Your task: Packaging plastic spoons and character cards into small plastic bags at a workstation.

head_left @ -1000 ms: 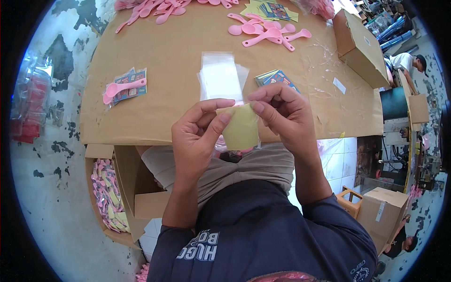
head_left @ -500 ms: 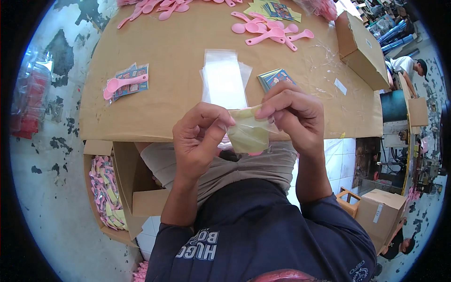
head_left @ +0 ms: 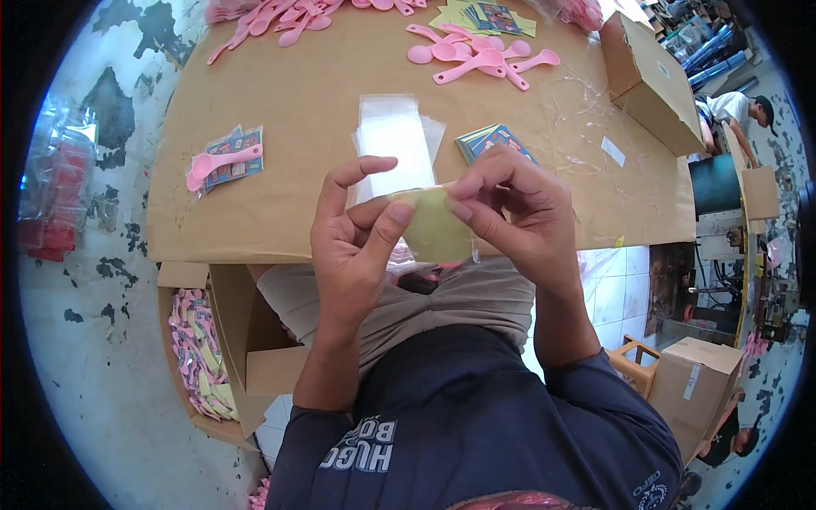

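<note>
In front of my lap I hold up a small clear plastic bag with a pale yellow-green card [head_left: 439,231] in it. A bit of pink shows at its lower edge. My left hand [head_left: 350,251] grips the bag's left side between thumb and bent fingers, its index finger stretched out above. At the top right corner, my right hand [head_left: 531,212] pinches the bag between thumb and fingertips. Just beyond lies a stack of clear plastic bags [head_left: 391,140] on the table. A pile of printed cards [head_left: 495,143] sits past my right hand.
To the left, a pink spoon [head_left: 225,161] rests on bagged cards. Pink spoons [head_left: 472,59] and more cards [head_left: 497,19] lie at the back. A cardboard box [head_left: 650,85] stands at the right edge. Beside my left, a box of packed spoons [head_left: 200,353] sits low. Another person [head_left: 733,115] is far right.
My left index finger has lifted off the bag and straightened. The bag's top edge now looks flatter, with the card showing more plainly. My right hand still pinches its corner.
</note>
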`<state>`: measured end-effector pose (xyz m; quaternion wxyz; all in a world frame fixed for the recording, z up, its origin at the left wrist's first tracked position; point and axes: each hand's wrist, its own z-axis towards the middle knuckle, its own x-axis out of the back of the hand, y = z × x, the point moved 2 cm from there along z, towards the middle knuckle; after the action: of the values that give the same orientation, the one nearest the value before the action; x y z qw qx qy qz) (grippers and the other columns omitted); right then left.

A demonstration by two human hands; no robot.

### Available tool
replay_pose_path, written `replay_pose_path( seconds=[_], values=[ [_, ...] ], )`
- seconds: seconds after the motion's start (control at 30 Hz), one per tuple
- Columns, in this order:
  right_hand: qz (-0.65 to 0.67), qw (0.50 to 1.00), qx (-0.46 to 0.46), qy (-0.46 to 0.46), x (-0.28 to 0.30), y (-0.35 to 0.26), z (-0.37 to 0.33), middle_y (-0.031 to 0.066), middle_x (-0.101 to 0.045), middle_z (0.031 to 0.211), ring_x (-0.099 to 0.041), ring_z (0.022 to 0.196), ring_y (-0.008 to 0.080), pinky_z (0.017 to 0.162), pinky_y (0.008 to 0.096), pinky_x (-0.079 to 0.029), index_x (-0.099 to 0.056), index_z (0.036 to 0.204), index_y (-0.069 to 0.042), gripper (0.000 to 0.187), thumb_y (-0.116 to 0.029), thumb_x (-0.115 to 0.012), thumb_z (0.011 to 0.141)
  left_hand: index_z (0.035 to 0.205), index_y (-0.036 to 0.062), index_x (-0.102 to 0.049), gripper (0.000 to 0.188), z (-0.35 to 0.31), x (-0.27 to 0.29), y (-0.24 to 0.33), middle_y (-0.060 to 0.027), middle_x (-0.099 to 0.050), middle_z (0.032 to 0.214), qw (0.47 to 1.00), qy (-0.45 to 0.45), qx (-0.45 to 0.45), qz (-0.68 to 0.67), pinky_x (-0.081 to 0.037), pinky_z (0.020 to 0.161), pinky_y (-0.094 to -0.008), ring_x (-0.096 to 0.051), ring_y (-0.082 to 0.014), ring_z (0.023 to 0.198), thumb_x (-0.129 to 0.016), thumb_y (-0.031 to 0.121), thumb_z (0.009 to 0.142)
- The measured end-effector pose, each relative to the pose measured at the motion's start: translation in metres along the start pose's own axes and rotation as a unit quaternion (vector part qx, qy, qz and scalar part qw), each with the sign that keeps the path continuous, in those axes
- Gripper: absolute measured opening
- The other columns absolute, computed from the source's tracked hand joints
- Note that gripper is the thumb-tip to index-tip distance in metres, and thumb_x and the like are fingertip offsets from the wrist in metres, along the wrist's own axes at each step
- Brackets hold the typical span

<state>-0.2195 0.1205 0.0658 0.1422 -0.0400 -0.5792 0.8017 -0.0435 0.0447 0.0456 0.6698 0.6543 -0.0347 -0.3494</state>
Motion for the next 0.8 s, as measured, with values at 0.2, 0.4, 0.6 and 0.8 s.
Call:
replay_pose_path(
  seconds=[0.2, 0.4, 0.6, 0.8],
  values=[
    [0.102, 0.991, 0.021, 0.084, -0.011, -0.003, -0.001, -0.0016, -0.058, 0.098, -0.051, 0.079, 0.0006, 0.064, 0.0161, -0.039, -0.055, 0.126, -0.004, 0.046, 0.001, -0.078, 0.086, 0.139, -0.0042, -0.05, 0.044, -0.003, -0.005, -0.001, -0.0161, -0.074, 0.111, 0.993, -0.08, 0.084, -0.015, -0.055, 0.079, -0.0252, -0.07, -0.0142, 0.098, -0.064, -0.001, 0.098],
    [-0.022, 0.999, -0.037, 0.033, -0.017, 0.003, -0.001, -0.002, -0.055, 0.096, -0.045, 0.071, 0.0024, 0.059, 0.0186, -0.037, -0.058, 0.124, -0.004, 0.047, -0.002, -0.08, 0.083, 0.129, -0.0068, -0.061, 0.032, -0.005, 0.012, 0.015, -0.0174, -0.071, 0.118, 0.998, -0.012, 0.011, 0.055, -0.056, 0.091, -0.0307, -0.067, -0.0156, 0.108, -0.064, -0.003, 0.097],
    [-0.193, 0.977, 0.002, 0.087, -0.001, 0.003, -0.002, 0.0009, -0.058, 0.09, -0.045, 0.065, 0.0061, 0.056, 0.0218, -0.036, -0.069, 0.104, -0.003, 0.02, -0.005, -0.077, 0.086, 0.131, 0.0006, -0.065, 0.038, 0.015, 0.072, 0.052, -0.0144, -0.07, 0.127, 0.817, 0.093, -0.324, 0.468, -0.049, 0.103, -0.036, -0.066, -0.0255, 0.119, -0.067, -0.002, 0.093],
    [-0.391, 0.906, -0.051, 0.152, 0.039, -0.001, 0.0, 0.0068, -0.06, 0.093, -0.053, 0.074, 0.0141, 0.065, 0.0295, -0.045, -0.069, 0.11, -0.002, 0.029, -0.02, -0.077, 0.088, 0.136, 0.01, -0.065, 0.039, 0.028, 0.142, 0.055, -0.0138, -0.049, 0.153, 0.701, 0.093, -0.162, 0.689, -0.03, 0.12, -0.0452, -0.041, -0.033, 0.145, -0.065, 0.016, 0.097]
  ],
)
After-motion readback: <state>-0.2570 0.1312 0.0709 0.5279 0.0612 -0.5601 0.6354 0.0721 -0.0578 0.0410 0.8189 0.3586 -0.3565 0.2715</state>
